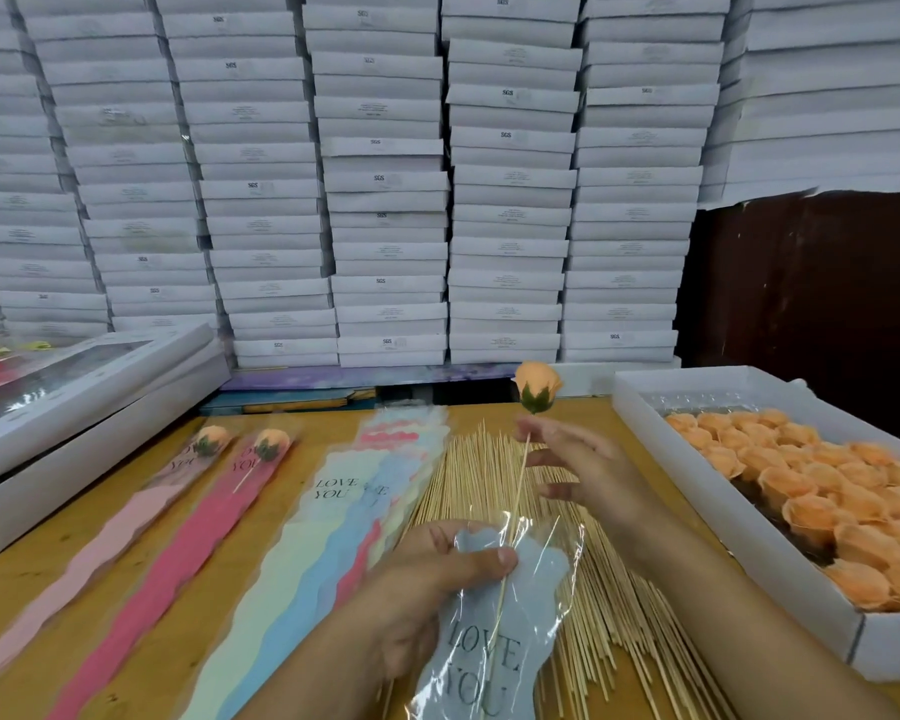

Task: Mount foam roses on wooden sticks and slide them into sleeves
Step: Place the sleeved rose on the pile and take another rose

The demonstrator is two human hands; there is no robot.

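Far to the left of our grip lie two finished roses (240, 444), each already on a stick inside a pink sleeve. Nearer, just left of the grip, we see the fan of empty sleeves (354, 517), so plenty remain. Our left hand (427, 584) pinches the mouth of the blue sleeve (489, 657), thumb over its top edge. The stick (518, 485) runs down through that opening, partly inside, with the peach rose (536, 388) mounted on top and well above the sleeve. Under the grip spreads the pile of bare sticks (619, 615). Our right hand (583, 470) hovers just right of the stick, fingers loosely spread, apparently released. Further right, the tray of roses (697, 439) is mostly full.
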